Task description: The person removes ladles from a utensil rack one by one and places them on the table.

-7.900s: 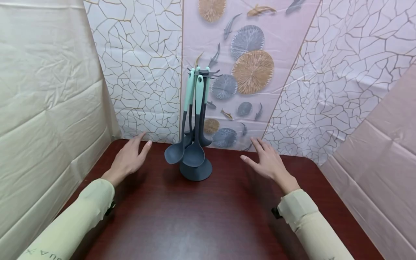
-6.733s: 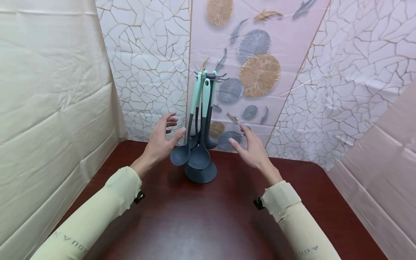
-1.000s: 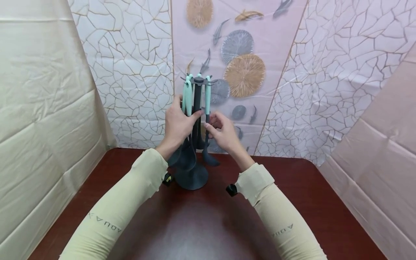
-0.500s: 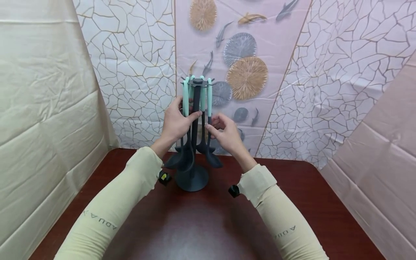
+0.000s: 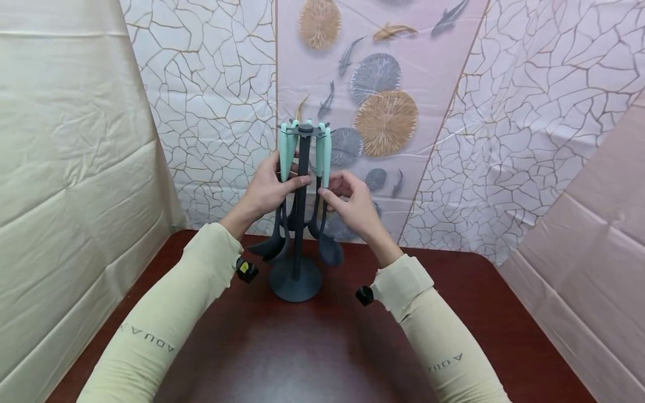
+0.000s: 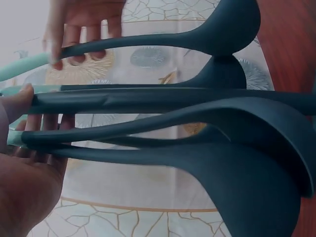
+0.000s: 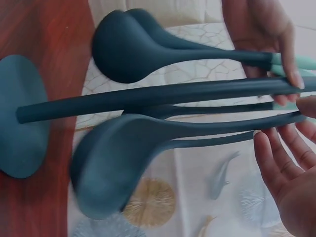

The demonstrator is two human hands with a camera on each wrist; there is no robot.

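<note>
A dark grey utensil stand (image 5: pixel 300 224) with a round base (image 5: pixel 295 282) stands upright on the table. Several grey utensils with mint green handles hang from its top ring (image 5: pixel 305 130). My left hand (image 5: pixel 269 182) grips the pole, thumb across its front and fingers behind, beside the left-hand utensils (image 5: pixel 272 245). On the right, my right hand (image 5: pixel 353 201) pinches a ladle (image 5: pixel 331 251) just below its green handle. From the right wrist, that ladle's broad bowl (image 7: pixel 111 170) shows near the camera. The left wrist view shows the pole (image 6: pixel 148 101) between the utensils.
The dark red wooden table (image 5: pixel 302 347) runs up to a patterned cloth backdrop (image 5: pixel 201 112). Pale cloth walls (image 5: pixel 75 157) stand at both sides. A small black device (image 5: pixel 365 295) sits at each wrist.
Both hands have come in from the table's sides to the stand. The hanging utensils have turned around the pole, baring its front. In the last second the right ladle's bowl has swung round.
</note>
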